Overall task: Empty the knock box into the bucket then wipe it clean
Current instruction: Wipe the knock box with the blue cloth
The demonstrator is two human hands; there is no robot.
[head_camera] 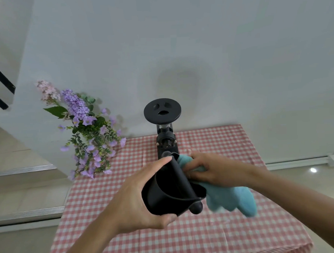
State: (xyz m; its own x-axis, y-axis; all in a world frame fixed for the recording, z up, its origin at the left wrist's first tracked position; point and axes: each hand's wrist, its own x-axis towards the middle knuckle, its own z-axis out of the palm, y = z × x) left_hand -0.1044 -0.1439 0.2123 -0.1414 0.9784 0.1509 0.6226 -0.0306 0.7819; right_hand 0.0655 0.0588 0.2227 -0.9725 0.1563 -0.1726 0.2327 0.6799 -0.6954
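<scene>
I hold the black knock box [164, 192] tilted on its side above the table, its open mouth turned to the right. My left hand [138, 199] wraps around its body from the left. My right hand [207, 168] presses a light blue cloth [233, 199] into the box's mouth; the rest of the cloth hangs down to the right. The box's knock bar ends in a round black knob [196, 208] at the lower rim. No bucket is in view.
A table with a red and white checked cloth [126, 184] lies under my hands. A black coffee grinder [163, 124] stands at its far edge by the white wall. Purple artificial flowers [87, 133] stand at the far left corner. Steps lie to the left.
</scene>
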